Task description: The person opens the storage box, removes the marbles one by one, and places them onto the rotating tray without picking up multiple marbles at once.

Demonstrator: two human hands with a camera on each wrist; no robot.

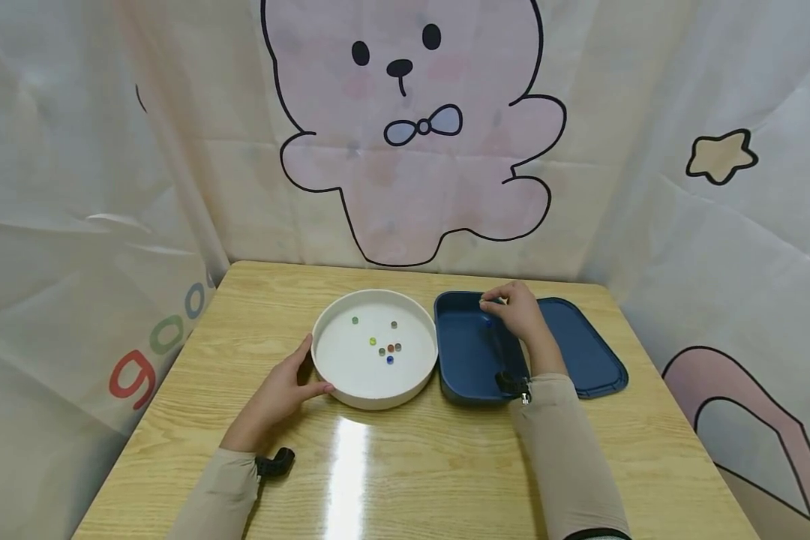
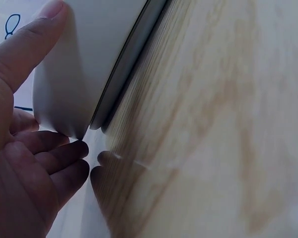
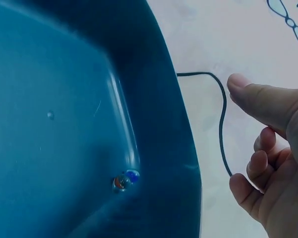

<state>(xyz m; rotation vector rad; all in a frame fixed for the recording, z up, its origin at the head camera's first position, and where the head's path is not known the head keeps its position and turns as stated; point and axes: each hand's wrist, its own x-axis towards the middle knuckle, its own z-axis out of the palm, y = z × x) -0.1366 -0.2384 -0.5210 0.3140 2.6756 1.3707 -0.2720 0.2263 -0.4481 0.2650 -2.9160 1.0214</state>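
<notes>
A shallow white round dish (image 1: 337,379) holds several small glass marbles (image 1: 390,348). My left hand (image 1: 283,388) rests against its outer left side, thumb (image 2: 37,32) and fingers spread along the wall. The lower fingers are loosely bent near the dish's base in the left wrist view. Over the back right of a deep navy box (image 1: 448,367) is my right hand (image 1: 518,311). In the right wrist view its thumb (image 3: 253,94) stands apart from the bent fingers, with nothing visible between them. A blue marble (image 3: 132,176) and an orange-and-clear marble (image 3: 121,182) lie in the box's corner.
A flat navy lid (image 1: 590,349) lies on the wooden table (image 1: 432,465) to the right of the box, partly behind my right arm. The dish and box stand side by side. A printed cloth backdrop (image 1: 405,202) rises behind the table.
</notes>
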